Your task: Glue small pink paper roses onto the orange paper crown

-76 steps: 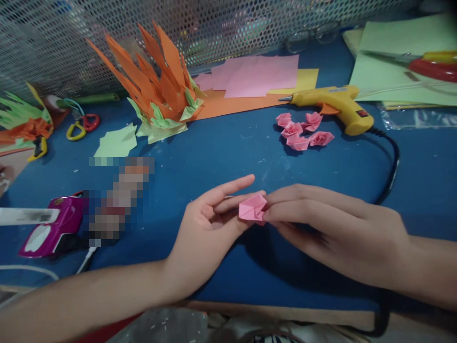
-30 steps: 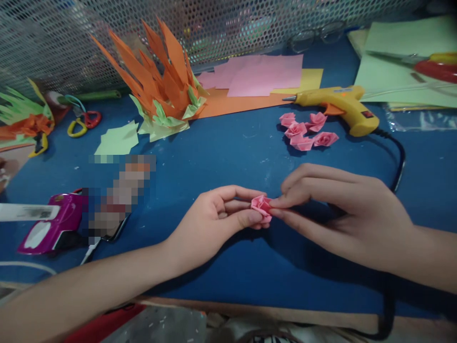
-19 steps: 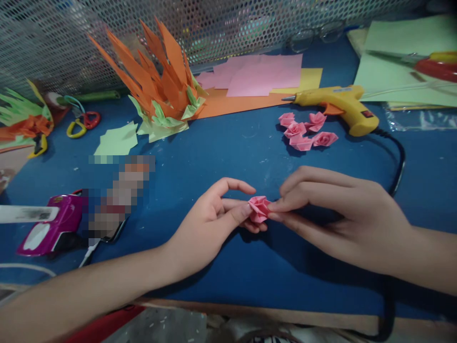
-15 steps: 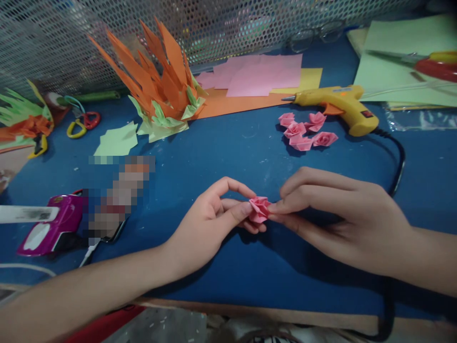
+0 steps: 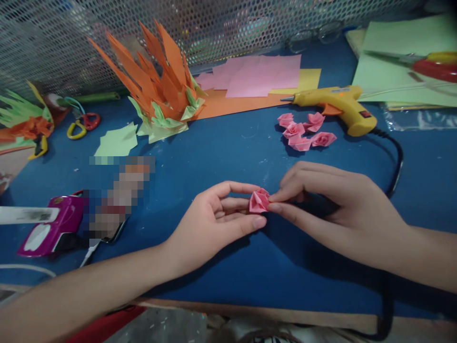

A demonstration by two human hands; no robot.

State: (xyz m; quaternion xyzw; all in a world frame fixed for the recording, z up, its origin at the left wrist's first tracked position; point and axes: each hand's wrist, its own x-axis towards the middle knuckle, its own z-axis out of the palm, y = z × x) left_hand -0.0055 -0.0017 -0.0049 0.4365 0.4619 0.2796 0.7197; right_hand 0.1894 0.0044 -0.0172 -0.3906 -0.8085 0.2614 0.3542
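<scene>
A small folded pink paper rose (image 5: 259, 201) is held above the blue table, between my two hands. My right hand (image 5: 342, 205) is closed in a pinch, thumb and forefinger gripping the rose's right edge. On its other side my left hand (image 5: 214, 219) is open: the fingers stretch behind and against the rose, while the thumb lies apart below it. Whether the left fingers bear any of its weight I cannot tell. Beyond my right hand several finished pink paper roses (image 5: 300, 136) lie grouped on the table.
A yellow glue gun (image 5: 335, 102) with a black cord lies behind the roses. Pink paper sheets (image 5: 257, 74) and a spiky orange paper plant (image 5: 167, 81) are at the back. Red-and-yellow scissors (image 5: 435, 66) rest on green paper (image 5: 385, 43). A purple object (image 5: 67, 214) sits left.
My left thumb has come off the rose and moved down. The rose has turned and risen slightly, still pinched by my right hand. The other things stay put.
</scene>
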